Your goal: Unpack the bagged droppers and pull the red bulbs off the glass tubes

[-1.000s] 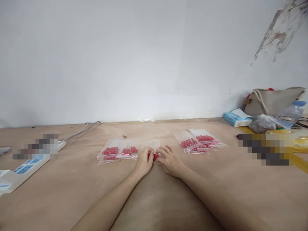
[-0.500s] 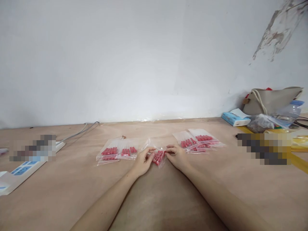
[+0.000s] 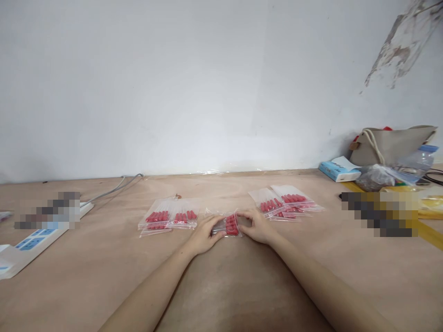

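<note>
A clear zip bag [image 3: 232, 225] with several small red tapered pieces lies between my two hands, its red pieces stacked in a column toward the right side. My left hand [image 3: 204, 235] is at the bag's left end, thumb along the near edge and fingers at the far edge, spread apart. My right hand [image 3: 258, 226] is by the bag's right edge, thumb and fingers apart in a curve, fingertips close to or touching the plastic. Similar filled bags lie in a left group [image 3: 183, 217] and a right group [image 3: 292, 199].
A white power strip [image 3: 44, 237] with a grey cable [image 3: 114, 191] lies at the left. Along the right stand a blue tissue pack [image 3: 337, 171], a beige bag [image 3: 398, 143] and a plastic bottle [image 3: 424, 159]. The wall [image 3: 207, 92] rises behind the wooden table [image 3: 221, 286].
The bag between my hands has gone from bunched and tilted to flat, its red pieces now lined up. The fingers of both hands have opened from their pinch. Other bags stay put.
</note>
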Demonstrator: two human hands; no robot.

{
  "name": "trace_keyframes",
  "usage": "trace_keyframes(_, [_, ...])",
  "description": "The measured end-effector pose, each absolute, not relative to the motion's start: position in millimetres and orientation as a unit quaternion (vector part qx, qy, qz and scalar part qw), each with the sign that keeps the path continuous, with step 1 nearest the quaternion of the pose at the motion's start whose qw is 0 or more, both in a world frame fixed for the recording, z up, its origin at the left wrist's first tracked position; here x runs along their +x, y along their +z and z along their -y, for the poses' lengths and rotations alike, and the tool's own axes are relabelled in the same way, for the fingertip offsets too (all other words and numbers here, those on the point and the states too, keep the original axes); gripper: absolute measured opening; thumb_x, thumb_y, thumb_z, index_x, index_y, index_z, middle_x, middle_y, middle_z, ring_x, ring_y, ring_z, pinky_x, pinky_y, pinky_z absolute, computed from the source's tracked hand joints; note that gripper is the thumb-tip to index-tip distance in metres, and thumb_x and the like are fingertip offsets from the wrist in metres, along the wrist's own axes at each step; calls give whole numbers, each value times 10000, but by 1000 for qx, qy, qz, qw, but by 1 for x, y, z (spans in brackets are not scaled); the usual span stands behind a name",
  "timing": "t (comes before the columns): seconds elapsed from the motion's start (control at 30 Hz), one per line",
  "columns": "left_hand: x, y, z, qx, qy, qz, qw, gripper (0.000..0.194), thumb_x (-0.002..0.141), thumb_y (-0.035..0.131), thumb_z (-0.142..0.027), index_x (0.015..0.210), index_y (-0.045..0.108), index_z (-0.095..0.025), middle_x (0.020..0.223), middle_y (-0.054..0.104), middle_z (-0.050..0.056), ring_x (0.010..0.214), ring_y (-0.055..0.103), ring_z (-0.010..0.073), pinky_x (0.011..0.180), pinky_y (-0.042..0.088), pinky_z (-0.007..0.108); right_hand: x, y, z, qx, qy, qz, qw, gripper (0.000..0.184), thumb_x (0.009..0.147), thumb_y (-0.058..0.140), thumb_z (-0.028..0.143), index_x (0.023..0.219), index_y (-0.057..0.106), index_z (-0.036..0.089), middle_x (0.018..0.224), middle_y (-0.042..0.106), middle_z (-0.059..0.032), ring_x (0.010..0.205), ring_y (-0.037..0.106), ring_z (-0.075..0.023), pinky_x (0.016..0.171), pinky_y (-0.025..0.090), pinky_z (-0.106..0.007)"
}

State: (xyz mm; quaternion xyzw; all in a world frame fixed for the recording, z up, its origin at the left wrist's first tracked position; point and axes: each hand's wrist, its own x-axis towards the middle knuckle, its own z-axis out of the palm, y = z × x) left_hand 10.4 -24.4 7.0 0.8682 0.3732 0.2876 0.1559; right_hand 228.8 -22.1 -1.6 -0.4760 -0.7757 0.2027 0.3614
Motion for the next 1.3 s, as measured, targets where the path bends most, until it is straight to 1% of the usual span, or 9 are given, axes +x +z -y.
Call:
trace_keyframes(0.1, [10,5,23,865,291,-380,153,409,778,548,-370,1154,490,-221,1128,559,54,1033,499,206,896,391,354,234,-1,21,-452,220,797,336,434,653,633,286,1078,577,213,1114,578,-62,1018,500,-229,880,367,-375])
trace_keyframes(0.17, [10,6,22,867,291,-374,157,416,771,557,-385,1154,494,-235,1118,564,48,1025,500,205,894,385,352,236,1,20,-438,224,809,322,417,676,620,295,1082,568,216,1110,578,-60,1024,491,-230,886,355,-377])
trace_keyframes(0.33, [9,10,23,871,287,-349,193,460,746,587,-398,1170,480,-255,1115,557,42,1018,499,196,871,393,324,235,4,17,-409,264,817,308,204,719,577,273,906,609,198,907,615,-32,865,529,-180,784,393,-315])
trace_keyframes(0.57, [8,8,24,865,297,-358,187,458,730,603,-402,1143,496,-234,1107,548,52,1020,491,198,872,390,323,232,-4,17,-447,331,755,348,329,600,685,292,873,544,174,869,582,-12,808,521,-145,736,409,-298])
trace_keyframes(0.7, [10,10,25,861,295,-367,192,440,745,584,-403,1144,496,-241,1124,536,59,1029,484,209,875,392,348,229,-12,14,-435,407,716,365,365,621,669,250,933,499,167,824,586,-14,716,542,-119,669,434,-279])
trace_keyframes(0.9, [11,10,25,864,295,-359,194,418,733,596,-406,1109,521,-241,1092,552,55,1012,491,208,872,392,356,231,-10,9,-439,422,730,311,277,609,672,254,820,520,159,692,556,22,616,505,-94,574,417,-228])
trace_keyframes(1.03, [10,9,25,864,298,-360,187,403,732,599,-401,1092,533,-233,1057,564,56,984,504,203,849,403,340,232,-3,13,-449,401,740,301,212,629,651,269,769,538,158,619,525,40,546,462,-78,510,378,-204])
trace_keyframes(1.2, [10,9,24,866,293,-365,179,398,735,597,-398,1097,533,-244,1057,564,48,993,498,204,859,393,340,231,-4,14,-418,458,713,327,354,600,671,238,900,499,161,771,568,9,628,506,-88,571,414,-221])
trace_keyframes(1.3, [10,10,25,865,293,-363,185,402,735,593,-406,1091,534,-230,1047,570,50,979,507,199,851,399,330,230,-5,13,-398,496,705,314,300,615,654,255,864,519,155,717,563,19,630,514,-92,609,425,-235])
